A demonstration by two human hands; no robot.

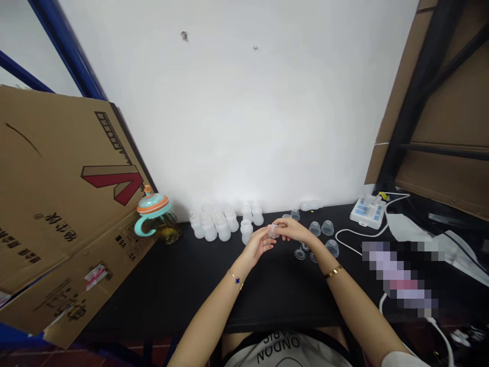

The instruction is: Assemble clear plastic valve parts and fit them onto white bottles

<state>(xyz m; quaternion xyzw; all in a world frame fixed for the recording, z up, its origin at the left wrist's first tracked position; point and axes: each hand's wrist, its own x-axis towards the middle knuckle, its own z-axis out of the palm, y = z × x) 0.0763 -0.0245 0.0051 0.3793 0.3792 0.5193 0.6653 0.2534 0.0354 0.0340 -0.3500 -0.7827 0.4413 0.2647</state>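
Observation:
My left hand (259, 243) and my right hand (292, 230) meet above the black table, both closed around a small whitish translucent bottle ring (273, 231). Fingers hide part of the ring. Just left of my left hand stands an open white baby bottle (246, 232) without a top. Further left, several white baby bottles (210, 230) with clear tops stand in a cluster. Clear dome caps (327, 227) lie to the right of my right hand. Near my right wrist are clear bottle nipples (300, 253), partly hidden by the forearm.
A glass teapot (166, 230) with a turquoise and orange lid stands at left, beside a large cardboard box (69, 173). On the right are a white power strip (367, 211) and a white cable (353, 232). The white wall (263, 117) closes off the table's back.

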